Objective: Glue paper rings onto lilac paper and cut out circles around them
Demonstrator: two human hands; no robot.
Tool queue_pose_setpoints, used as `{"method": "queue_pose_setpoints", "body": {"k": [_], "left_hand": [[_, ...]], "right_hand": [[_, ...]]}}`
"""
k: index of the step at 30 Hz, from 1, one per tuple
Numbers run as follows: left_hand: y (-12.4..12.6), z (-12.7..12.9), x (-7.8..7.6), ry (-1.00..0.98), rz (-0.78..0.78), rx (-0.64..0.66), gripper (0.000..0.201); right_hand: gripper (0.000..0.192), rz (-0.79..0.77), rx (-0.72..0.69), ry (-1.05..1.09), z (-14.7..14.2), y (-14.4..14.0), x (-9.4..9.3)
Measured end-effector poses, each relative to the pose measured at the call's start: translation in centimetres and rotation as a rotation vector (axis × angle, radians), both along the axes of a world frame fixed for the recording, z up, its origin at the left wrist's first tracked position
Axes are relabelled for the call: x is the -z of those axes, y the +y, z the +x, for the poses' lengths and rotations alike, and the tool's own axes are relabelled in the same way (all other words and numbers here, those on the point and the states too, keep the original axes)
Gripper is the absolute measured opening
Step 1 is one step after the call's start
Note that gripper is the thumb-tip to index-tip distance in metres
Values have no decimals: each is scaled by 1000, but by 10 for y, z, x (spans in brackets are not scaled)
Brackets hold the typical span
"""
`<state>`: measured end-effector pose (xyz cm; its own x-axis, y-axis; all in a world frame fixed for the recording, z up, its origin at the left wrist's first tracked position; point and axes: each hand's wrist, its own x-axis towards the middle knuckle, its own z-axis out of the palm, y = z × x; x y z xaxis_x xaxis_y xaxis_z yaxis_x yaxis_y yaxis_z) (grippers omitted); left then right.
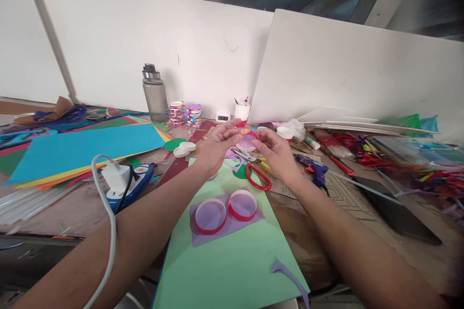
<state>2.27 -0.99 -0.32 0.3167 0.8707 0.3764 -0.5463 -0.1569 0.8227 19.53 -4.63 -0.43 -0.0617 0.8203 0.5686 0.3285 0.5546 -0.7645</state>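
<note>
White boards lean along the back of a cluttered craft table [87, 207], and we are right over it. At centre frame our left hand [216, 147] and right hand [276, 150] meet on a small round ring with a red rim and pale pink disc [247, 139], held up off the table; both sets of fingertips are pinched onto its edge, one hand on each side. It looks light and thin, likely easy to crush, so we judge the rim the best place to hold it, gently. Below, in the lower middle, two more red-rimmed rings [224, 210] sit side by side on a purple paper scrap [203, 236] laid on a pale green sheet [232, 270]. Red-handled scissors [258, 176] lie just under our right hand. Right of them rests a blue glue gun [316, 171]. At upper left stands a grey water bottle [154, 94], with a turquoise paper sheet [83, 147] at the left.
</note>
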Motion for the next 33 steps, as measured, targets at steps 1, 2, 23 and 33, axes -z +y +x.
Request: {"method": "queue_pose_setpoints", "body": {"k": [1, 2, 23, 33], "left_hand": [[0, 0, 0, 9, 0, 8, 48], [0, 0, -1, 18, -1, 16, 48], [-10, -11, -12, 354, 327, -74, 34], [-5, -5, -3, 165, 53, 122, 43]], "right_hand": [[27, 4, -4, 23, 0, 1, 0], [27, 7, -10, 45, 1, 1, 0], [20, 96, -50, 137, 3, 3, 1], [21, 49, -49, 228, 0, 2, -2]]}}
